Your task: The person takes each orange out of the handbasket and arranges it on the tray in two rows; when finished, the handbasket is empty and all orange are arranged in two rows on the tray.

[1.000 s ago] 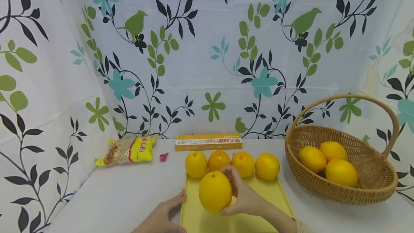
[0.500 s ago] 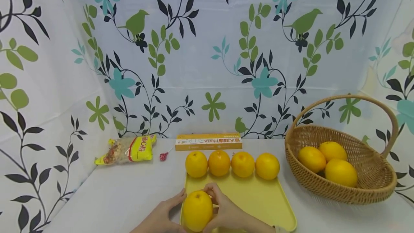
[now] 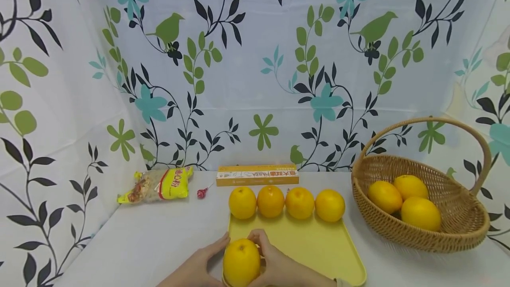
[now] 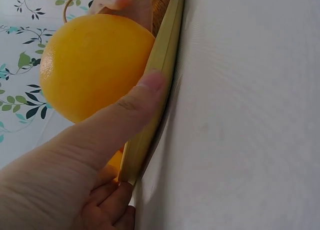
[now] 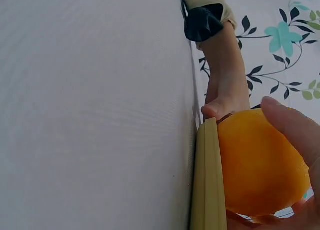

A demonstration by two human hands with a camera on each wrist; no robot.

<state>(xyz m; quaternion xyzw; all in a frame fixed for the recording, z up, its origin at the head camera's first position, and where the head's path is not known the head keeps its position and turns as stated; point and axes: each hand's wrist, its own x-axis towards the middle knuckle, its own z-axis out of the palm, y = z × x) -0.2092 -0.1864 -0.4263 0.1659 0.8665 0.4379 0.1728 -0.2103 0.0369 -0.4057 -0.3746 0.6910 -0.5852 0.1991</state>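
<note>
Right hand (image 3: 279, 265) curled around an orange (image 3: 241, 262), at the near left corner of the yellow tray (image 3: 318, 247) (on the worktop (image 3: 151, 242)). Left hand (image 3: 195, 267) relaxed, thumb touching orange and tray rim.

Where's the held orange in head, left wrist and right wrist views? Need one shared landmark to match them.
Head: orange at bottom centre, on the near left corner of the yellow tray, between left hand and right hand.
Left wrist: orange upper left, thumb across it.
Right wrist: orange lower right.
Shared landmark: the tray's edge, beside the orange in all three.
</note>
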